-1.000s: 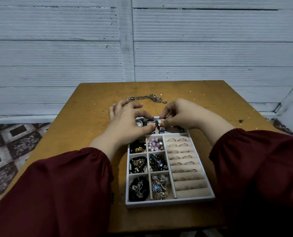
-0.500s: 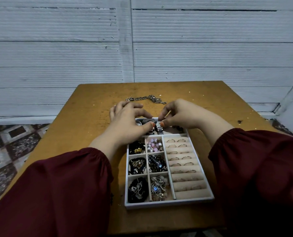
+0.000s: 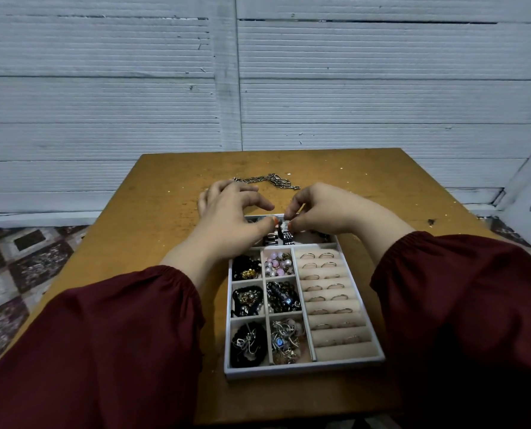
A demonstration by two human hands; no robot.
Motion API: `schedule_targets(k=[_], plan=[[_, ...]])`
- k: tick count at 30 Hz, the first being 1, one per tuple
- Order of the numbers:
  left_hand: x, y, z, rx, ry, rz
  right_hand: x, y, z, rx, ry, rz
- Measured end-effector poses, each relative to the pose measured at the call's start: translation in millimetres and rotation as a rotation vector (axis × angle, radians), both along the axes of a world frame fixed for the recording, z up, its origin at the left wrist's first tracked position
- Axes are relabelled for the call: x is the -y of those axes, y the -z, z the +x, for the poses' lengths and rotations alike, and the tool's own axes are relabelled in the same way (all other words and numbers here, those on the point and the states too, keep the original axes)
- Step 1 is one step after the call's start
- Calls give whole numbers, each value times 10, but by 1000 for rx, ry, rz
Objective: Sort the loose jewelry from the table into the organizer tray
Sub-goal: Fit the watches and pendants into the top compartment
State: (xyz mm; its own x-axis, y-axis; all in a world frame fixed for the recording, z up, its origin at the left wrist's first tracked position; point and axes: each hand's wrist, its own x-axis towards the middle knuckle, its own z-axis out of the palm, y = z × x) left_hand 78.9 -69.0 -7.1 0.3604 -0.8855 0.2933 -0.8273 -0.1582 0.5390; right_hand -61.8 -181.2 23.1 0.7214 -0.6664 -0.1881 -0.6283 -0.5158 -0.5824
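Note:
A white organizer tray (image 3: 304, 369) lies on the wooden table (image 3: 165, 205), with small compartments of beads and earrings on the left and ring rolls on the right. Both hands hover over its far compartment. My left hand (image 3: 230, 215) and my right hand (image 3: 320, 210) pinch a metal-band watch (image 3: 278, 235) between thumbs and fingertips; its bands hang into the far compartment. A loose silver chain (image 3: 267, 180) lies on the table just beyond my hands.
A white slatted wall stands behind the table. Patterned floor tiles (image 3: 16, 274) show to the left. Dark red sleeves cover both forearms near the table's front edge.
My hands stay over the tray's far compartment. The fingers have shifted slightly on the watch, which sits a little lower in the compartment.

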Motion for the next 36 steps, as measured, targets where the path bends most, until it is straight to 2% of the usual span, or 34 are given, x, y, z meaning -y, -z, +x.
schedule_targets(k=[18,29,36], plan=[[0,11,32,-16,-69,-49,39,12,5,87,46,-34],[268,-89,127,-36,-72,-143,205,-12,135,281,116,-193],[568,-104,360,11,-99,-109,512,47,282,195,214,-360]])
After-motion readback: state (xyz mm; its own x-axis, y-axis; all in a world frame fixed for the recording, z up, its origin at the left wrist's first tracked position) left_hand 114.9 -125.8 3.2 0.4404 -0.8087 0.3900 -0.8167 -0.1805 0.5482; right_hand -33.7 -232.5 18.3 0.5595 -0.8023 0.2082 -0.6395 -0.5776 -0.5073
